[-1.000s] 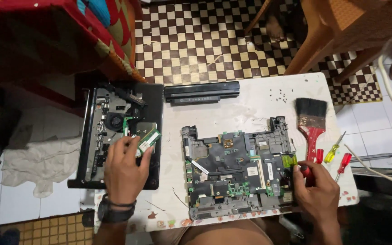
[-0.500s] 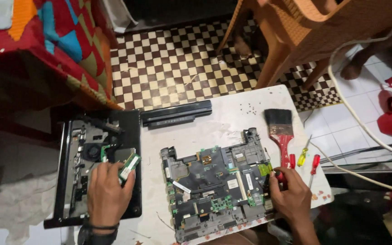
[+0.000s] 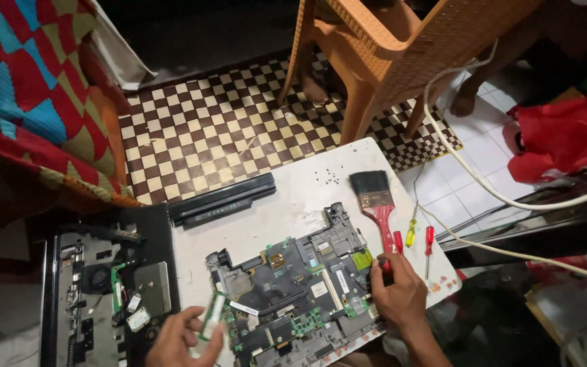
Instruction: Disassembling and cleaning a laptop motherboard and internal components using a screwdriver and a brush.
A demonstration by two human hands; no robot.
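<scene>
- Pinching a green memory stick, the left hand holds it just above the bench's front edge, beside the motherboard.
- Right hand rests curled on the motherboard's right edge; what its fingertips grip, I cannot tell.
- Red-handled brush lies just beyond it; black battery lies further back.
- Open laptop chassis sits left.

Left hand came off the opened laptop base, lifting the small green memory module clear of it; the module was then held tilted in its grip beside the motherboard's left edge. Right hand shifted slightly along the board's right edge. The head view swung up and rightward, bringing the chair and red cloth into sight.
</scene>
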